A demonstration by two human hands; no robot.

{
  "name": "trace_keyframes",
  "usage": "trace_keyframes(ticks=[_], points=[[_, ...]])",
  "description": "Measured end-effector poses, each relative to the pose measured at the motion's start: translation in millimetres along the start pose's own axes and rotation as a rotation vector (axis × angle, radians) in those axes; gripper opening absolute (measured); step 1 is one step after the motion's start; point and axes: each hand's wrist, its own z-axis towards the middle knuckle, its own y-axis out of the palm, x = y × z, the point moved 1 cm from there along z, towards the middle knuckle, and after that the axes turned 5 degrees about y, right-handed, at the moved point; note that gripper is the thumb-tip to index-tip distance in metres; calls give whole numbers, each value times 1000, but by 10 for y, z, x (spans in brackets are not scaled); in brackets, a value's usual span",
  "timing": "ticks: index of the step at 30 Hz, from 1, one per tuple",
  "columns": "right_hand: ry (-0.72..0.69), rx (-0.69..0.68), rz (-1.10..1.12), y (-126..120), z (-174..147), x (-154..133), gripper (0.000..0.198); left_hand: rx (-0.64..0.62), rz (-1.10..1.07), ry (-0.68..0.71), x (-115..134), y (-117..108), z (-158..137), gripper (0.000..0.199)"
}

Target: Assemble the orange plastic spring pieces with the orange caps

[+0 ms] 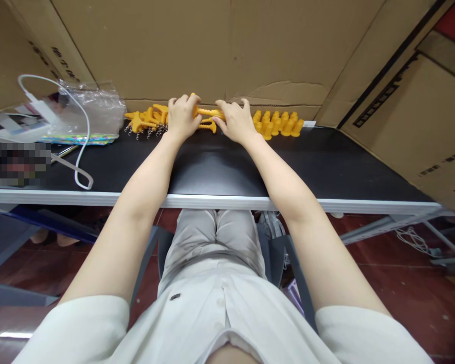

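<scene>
Both hands reach to the back of the black table, among yellow plastic pieces. My left hand [184, 117] curls around one or more yellow pieces, and a yellow end sticks up by its fingers. My right hand [237, 121] has thumb and fingers closed on the end of a yellow ribbed rod [208, 112] that spans the gap between the hands. Below it lies another yellow rod with a flared end [212, 126]. Left of my left hand is a heap of yellow corkscrews [144, 121] with metal spirals. Yellow cup-like pieces [276, 124] stand in rows to the right. My fingers partly hide what they hold.
A clear plastic bag [94, 108] lies on a colourful sheet at the left, beside a white cable [88, 136] with a white block. Cardboard walls [212, 45] enclose the back and sides. A metal edge [220, 202] runs along the table front.
</scene>
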Motion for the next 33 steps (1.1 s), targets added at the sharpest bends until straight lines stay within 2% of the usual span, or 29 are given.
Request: trace_keyframes(ticks=[5, 9, 14, 18, 23, 27, 33], points=[[-20, -32, -2, 44, 18, 8, 51, 7, -5, 51, 5, 11, -19, 62], [-37, -55, -1, 70, 35, 37, 44, -68, 23, 80, 72, 2, -30, 70], [1, -35, 16, 79, 43, 43, 51, -53, -22, 65, 77, 23, -14, 74], [14, -38, -14, 23, 21, -3, 47, -20, -51, 67, 44, 49, -19, 71], [65, -31, -56, -96, -29, -54, 49, -54, -1, 68, 92, 38, -29, 63], [81, -24, -62, -102, -32, -32, 56, -82, 13, 65, 131, 20, -29, 72], [26, -36, -1, -12, 7, -8, 49, -78, -25, 43, 67, 43, -17, 76]])
